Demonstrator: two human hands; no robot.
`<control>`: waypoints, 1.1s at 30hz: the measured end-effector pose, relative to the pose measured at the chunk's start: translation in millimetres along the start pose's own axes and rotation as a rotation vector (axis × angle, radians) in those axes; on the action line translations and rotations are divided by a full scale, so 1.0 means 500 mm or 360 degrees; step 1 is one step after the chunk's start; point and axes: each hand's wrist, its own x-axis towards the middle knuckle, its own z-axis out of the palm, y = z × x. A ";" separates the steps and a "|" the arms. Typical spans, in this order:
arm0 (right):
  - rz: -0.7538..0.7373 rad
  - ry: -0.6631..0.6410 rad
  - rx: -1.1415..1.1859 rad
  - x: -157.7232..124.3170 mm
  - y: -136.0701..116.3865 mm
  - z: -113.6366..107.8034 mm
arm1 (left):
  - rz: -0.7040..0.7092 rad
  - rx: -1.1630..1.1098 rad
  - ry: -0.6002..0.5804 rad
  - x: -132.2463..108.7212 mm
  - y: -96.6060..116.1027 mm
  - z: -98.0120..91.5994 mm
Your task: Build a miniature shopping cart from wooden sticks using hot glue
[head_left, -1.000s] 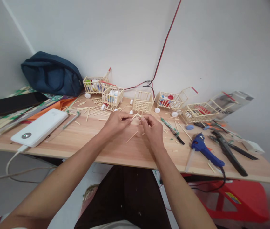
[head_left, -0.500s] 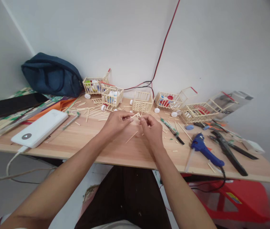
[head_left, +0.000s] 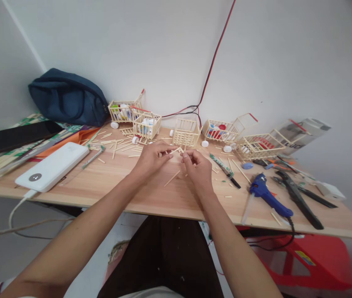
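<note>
Pinching with both hands, you hold a small frame of thin pale wooden sticks (head_left: 177,150) just above the middle of the light brown wooden table (head_left: 151,194). Your left hand (head_left: 153,159) has its fingertips closed tight on the left end of the frame. Your right hand (head_left: 198,167) has its fingertips closed tight on the right end. The frame is tiny, and I cannot tell how many sticks it has.

Just past your hands, on the far side, sits a plain pale stick basket (head_left: 186,133). It has nothing inside, and I see no handle on it. To me it looks only partly made. Left of it stand little stick carts filled with coloured bits (head_left: 146,125). Right of it stand more stick carts with red handles (head_left: 224,130). Those look done.

One loose long wooden stick (head_left: 172,178) lies on the table between your hands, a bit nearer to you. Many short stick pieces (head_left: 120,145) lie scattered to the far left. The frame in your fingers looks like only a start, so I think a lot of building is left.

On the right a blue glue gun (head_left: 267,194) lies apart from your right hand, with long black pliers (head_left: 298,198) beyond it. On the left lies a flat white power bank (head_left: 51,165), and a dark blue bag (head_left: 67,97) sits by the wall.
</note>
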 end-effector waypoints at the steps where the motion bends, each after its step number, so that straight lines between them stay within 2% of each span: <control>1: -0.0010 0.0000 -0.0003 0.000 0.000 0.000 | 0.0027 -0.0008 0.0007 0.000 -0.001 0.000; 9: -0.0060 -0.0010 0.0006 0.001 0.002 -0.001 | 0.0117 0.0019 0.0016 0.000 -0.002 0.000; 33: -0.0035 -0.0042 -0.0015 -0.001 0.000 -0.003 | 0.0147 0.0055 -0.0032 -0.001 0.001 -0.001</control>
